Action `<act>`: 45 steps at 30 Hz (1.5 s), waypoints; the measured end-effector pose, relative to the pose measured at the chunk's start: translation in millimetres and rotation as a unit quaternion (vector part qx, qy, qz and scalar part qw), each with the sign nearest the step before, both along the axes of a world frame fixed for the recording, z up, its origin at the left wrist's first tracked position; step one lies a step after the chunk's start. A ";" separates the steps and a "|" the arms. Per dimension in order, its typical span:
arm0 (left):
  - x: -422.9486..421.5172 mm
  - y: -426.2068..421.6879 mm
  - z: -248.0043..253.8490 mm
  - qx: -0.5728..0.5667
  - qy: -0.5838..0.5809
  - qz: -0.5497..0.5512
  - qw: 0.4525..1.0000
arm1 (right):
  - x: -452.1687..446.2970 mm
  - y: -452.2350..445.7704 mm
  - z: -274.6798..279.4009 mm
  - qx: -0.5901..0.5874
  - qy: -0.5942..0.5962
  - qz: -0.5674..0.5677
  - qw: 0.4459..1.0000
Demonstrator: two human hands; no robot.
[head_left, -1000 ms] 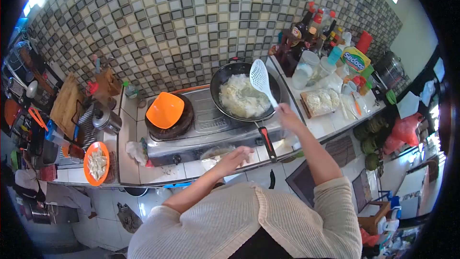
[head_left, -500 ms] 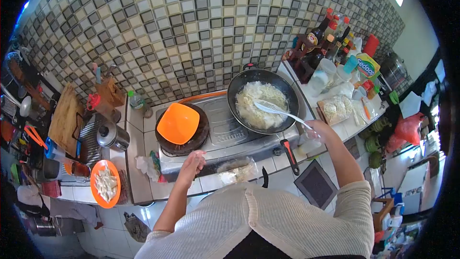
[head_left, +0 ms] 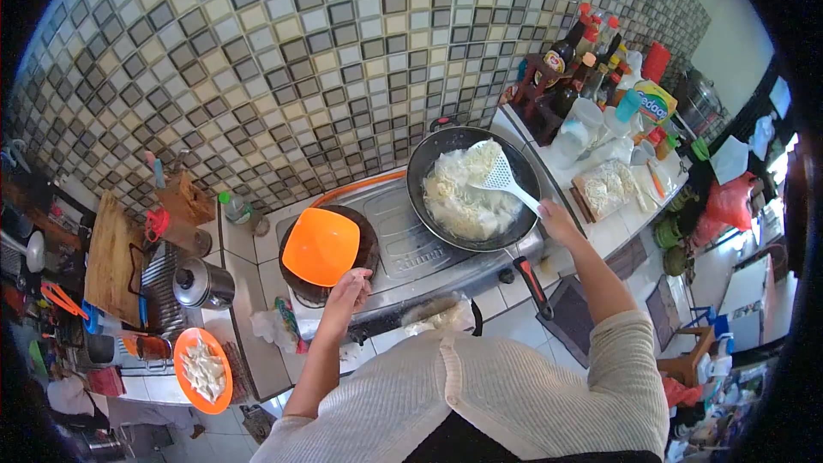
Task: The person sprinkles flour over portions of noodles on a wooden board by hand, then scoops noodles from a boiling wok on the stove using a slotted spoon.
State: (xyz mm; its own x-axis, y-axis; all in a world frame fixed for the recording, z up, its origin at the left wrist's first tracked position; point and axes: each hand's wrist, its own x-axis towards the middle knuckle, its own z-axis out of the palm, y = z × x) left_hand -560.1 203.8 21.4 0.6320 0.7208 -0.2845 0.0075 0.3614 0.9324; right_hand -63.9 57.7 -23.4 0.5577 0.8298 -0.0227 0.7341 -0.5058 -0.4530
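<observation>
R hand (head_left: 557, 221) is closed round the handle end of the white slotted spatula (head_left: 499, 175), fingers wrapped in a grip. Spatula runs up & L from the hand, over the pan rim, w/ its wide perforated head at the pale food (head_left: 459, 206) in the dark pan (head_left: 514, 153). Pan sits on the R side of the stove (head_left: 390, 249), up & L of R hand; its black-&-red handle (head_left: 533, 288) points toward the person, below R hand & apart from it.

L hand (head_left: 350, 289) is part open, fingers loosely curled, nothing seen in it. It's over the front L part of the stove, just beside the lower R edge of the orange bowl (head_left: 321, 247); can't tell if they touch. Bowl is on a dark round base (head_left: 367, 244). Spatula, food & pan are all up & R of L hand, well apart from it.

Clear plastic bag (head_left: 439, 315) lies at the counter's front edge, btwn the hands but lower. Orange plate (head_left: 183, 370) w/ white pieces (head_left: 204, 369) is far L. Packed noodles (head_left: 605, 189) are on the tiled counter (head_left: 633, 216), R of R hand, w/ bottles (head_left: 559, 60) etc. farther back.
</observation>
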 end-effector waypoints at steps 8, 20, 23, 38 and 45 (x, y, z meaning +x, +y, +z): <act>-2.7 9.0 -8.4 -0.009 0.007 0.006 1.000 | -1.4 -32.3 -0.1 0.091 0.045 0.042 0.994; 4.4 9.6 -12.1 -0.009 0.006 0.014 1.000 | -7.6 -53.8 1.8 0.129 -0.027 -0.014 0.991; 5.6 8.3 -13.8 -0.007 0.001 0.015 1.000 | -21.9 -47.3 25.2 0.037 -0.085 -0.019 0.996; -3.2 4.9 -7.6 -0.001 -0.012 0.024 1.000 | -62.3 -30.8 64.5 -0.091 -0.186 -0.014 0.978; -12.4 5.4 -12.7 -0.014 -0.021 0.032 0.999 | -61.0 -33.6 65.2 -0.092 -0.218 -0.009 0.972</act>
